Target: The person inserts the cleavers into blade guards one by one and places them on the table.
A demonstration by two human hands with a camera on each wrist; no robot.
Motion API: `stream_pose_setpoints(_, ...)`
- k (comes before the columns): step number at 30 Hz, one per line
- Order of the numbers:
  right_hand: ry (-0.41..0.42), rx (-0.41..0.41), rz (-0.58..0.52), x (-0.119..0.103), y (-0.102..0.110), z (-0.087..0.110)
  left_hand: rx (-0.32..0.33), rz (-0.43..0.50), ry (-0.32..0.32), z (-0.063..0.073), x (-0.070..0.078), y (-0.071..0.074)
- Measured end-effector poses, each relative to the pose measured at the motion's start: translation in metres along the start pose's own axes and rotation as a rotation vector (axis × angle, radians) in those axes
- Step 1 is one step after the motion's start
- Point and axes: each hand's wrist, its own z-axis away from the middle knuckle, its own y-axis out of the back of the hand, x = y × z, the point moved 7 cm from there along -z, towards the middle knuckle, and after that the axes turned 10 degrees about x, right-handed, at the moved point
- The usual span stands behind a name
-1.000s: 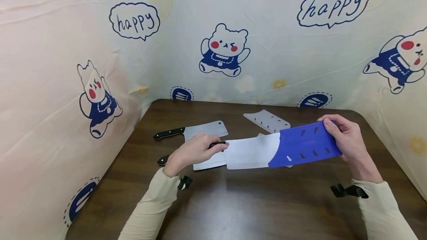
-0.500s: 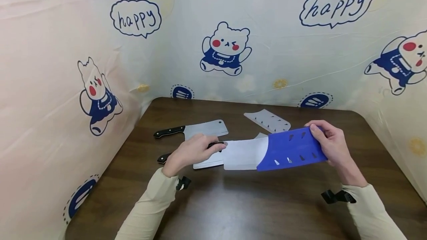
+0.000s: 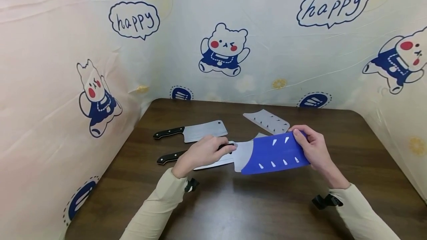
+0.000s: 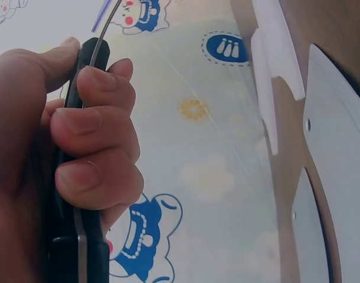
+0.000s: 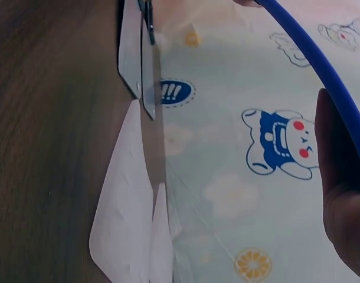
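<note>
The left hand (image 3: pixel 205 152) grips a black-handled metal cleaver (image 3: pixel 242 155); the right hand (image 3: pixel 313 149) pinches a blue slotted sheath (image 3: pixel 275 153) partly covering it.

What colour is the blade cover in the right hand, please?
The blade cover is blue, which shows best in the head view.

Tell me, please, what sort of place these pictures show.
Probably a makeshift indoor booth for recording, though I cannot be sure: wrinkled printed cloth rises behind and beside a brown table, and small black devices sit at the person's wrists.
</note>
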Motion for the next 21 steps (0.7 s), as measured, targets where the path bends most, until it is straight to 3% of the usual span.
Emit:
stream_pose_setpoints(12, 0.020, 0.013, 0.007, 0.001, -0.008, 0.005, -0.003, -0.021, 0.015, 0.001, -0.002, 0.000)
stream_pose_setpoints(21, -0.024, 0.038, -0.001, 0.012, -0.007, 0.014, -0.021, -0.037, 0.004, 0.001, 0.003, -0.003)
